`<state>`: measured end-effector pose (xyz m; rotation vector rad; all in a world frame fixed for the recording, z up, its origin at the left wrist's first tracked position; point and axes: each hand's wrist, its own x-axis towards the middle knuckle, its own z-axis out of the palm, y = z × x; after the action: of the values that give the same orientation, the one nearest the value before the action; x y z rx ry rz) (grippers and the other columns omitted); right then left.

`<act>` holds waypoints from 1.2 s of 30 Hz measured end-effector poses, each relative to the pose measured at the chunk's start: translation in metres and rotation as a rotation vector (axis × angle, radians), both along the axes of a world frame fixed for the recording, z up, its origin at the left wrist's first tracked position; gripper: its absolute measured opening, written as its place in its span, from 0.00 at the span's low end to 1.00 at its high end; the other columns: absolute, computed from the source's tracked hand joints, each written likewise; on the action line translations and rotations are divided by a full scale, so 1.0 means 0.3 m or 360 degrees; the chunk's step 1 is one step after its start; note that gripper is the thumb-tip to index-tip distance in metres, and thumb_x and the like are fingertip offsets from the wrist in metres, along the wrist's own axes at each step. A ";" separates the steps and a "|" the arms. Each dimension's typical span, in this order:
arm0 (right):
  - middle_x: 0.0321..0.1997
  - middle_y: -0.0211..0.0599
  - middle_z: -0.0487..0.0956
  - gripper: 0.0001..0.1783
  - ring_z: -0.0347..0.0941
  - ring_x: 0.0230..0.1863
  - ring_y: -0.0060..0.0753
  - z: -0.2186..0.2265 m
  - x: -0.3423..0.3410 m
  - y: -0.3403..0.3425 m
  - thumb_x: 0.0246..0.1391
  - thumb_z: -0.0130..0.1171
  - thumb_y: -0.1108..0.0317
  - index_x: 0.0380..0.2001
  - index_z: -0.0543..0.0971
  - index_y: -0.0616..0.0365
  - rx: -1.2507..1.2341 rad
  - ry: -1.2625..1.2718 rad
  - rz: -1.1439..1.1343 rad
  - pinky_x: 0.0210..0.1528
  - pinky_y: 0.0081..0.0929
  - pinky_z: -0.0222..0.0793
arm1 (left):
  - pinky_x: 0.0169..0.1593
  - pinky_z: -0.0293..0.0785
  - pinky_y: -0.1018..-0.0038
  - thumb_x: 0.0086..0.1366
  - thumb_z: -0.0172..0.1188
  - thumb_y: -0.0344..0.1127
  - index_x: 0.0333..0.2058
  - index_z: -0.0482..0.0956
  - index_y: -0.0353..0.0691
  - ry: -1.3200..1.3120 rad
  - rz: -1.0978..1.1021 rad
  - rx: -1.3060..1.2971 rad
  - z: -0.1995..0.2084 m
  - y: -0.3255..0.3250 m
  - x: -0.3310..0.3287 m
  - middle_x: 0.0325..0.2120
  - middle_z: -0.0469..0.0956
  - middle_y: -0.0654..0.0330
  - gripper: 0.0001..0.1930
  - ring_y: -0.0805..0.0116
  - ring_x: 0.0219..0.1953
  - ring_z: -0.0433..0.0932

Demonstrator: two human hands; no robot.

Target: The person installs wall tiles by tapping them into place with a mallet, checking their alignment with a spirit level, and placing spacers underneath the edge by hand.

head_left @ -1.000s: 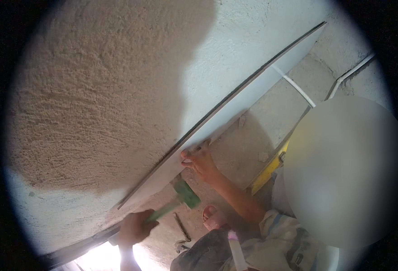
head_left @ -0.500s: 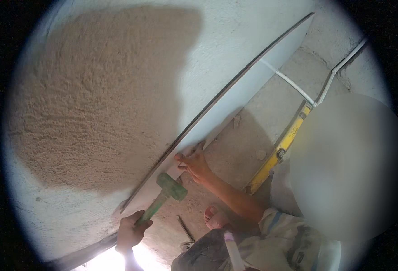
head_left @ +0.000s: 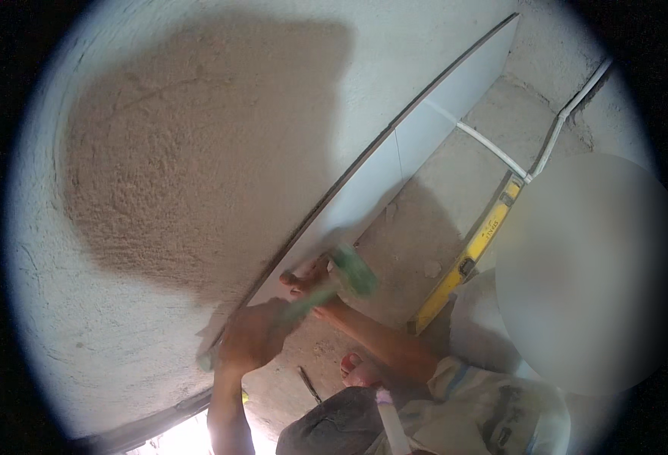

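Note:
My left hand (head_left: pixel 252 334) is closed round the handle of a green mallet (head_left: pixel 354 271), blurred by motion. Its head is over the fingers of my right hand (head_left: pixel 315 280), partly hiding them. With fingers apart, that hand rests against the pale face of a long row of tiles (head_left: pixel 368 178) standing along the wall. A thin seam shows in the row. Whether the mallet touches the tile, I cannot tell.
A yellow spirit level (head_left: pixel 463 269) lies on the rough floor beside a white pipe (head_left: pixel 493 144). Near my foot (head_left: pixel 360 370) is a dark stick (head_left: pixel 309 385). The plastered wall (head_left: pixel 136 318) rises at the left, partly in shadow. A round blurred area covers the right.
My left hand has swung the mallet up and to the right, from beside the tile's lower end to over my right hand. The shadow on the wall has shifted right.

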<state>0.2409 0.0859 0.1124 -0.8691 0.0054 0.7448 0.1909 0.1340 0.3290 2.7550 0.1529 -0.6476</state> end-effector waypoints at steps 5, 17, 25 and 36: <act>0.54 0.45 0.52 0.69 0.51 0.54 0.40 0.000 -0.014 -0.018 0.39 0.73 0.61 0.64 0.26 0.54 -0.0104 -0.0106 -0.0004 0.50 0.38 0.54 | 0.42 0.70 0.57 0.60 0.57 0.44 0.40 0.75 0.43 0.0271 0.0204 -0.0009 -0.001 -0.042 0.022 0.34 0.78 0.50 0.14 0.47 0.39 0.76; 0.62 0.51 0.38 0.73 0.36 0.62 0.47 0.009 -0.014 -0.017 0.35 0.74 0.56 0.64 0.23 0.56 -0.0247 -0.0273 -0.0032 0.60 0.43 0.43 | 0.37 0.72 0.60 0.56 0.62 0.38 0.41 0.77 0.41 0.0212 0.0278 0.0122 -0.011 -0.050 0.018 0.28 0.78 0.46 0.14 0.48 0.33 0.78; 0.67 0.55 0.28 0.76 0.25 0.68 0.52 -0.004 -0.019 -0.029 0.33 0.75 0.53 0.64 0.22 0.58 -0.0509 -0.0502 -0.0111 0.66 0.46 0.36 | 0.25 0.68 0.71 0.54 0.64 0.31 0.35 0.77 0.35 -0.0189 0.0633 -0.0378 0.050 0.011 -0.134 0.16 0.74 0.57 0.10 0.68 0.19 0.74; 0.68 0.58 0.15 0.82 0.07 0.69 0.53 0.018 0.283 -0.129 0.27 0.75 0.44 0.63 0.20 0.60 -0.0645 -0.1008 -0.0479 0.69 0.49 0.17 | 0.24 0.69 0.74 0.51 0.67 0.40 0.29 0.80 0.36 0.0738 0.1684 -0.0301 -0.197 -0.124 -0.517 0.14 0.74 0.62 0.13 0.73 0.17 0.74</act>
<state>0.3258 0.0471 0.1177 -1.4281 -0.2778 0.1610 0.0357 0.0968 0.2699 1.8738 1.4163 -0.8612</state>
